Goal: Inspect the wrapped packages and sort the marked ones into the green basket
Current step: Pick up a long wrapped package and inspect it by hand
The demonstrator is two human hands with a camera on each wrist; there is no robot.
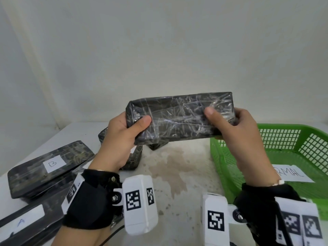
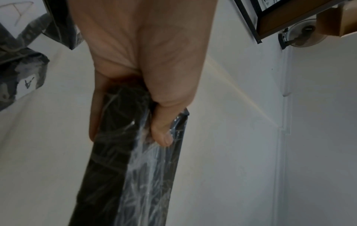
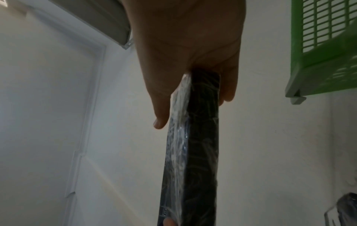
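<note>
A flat black package wrapped in clear film [image 1: 181, 118] is held up above the table, its broad face towards me with no label showing on it. My left hand [image 1: 124, 132] grips its left end, thumb on the front, fingers behind [image 2: 96, 110]. My right hand [image 1: 236, 128] grips its right end the same way [image 3: 164, 97]. The package's thin edge shows in both wrist views [image 2: 119, 168] [image 3: 193, 152]. The green basket [image 1: 276, 137] stands on the table at the right, below the right hand, with a paper reading "RMAL" [image 1: 291, 173] lying in it.
More wrapped black packages lie at the left: one with a white label "B" [image 1: 51, 164], one labelled "A" [image 1: 23, 222], others behind my left hand [image 1: 134, 158]. The white table [image 1: 177, 174] shows stains in the middle. A plain wall rises behind.
</note>
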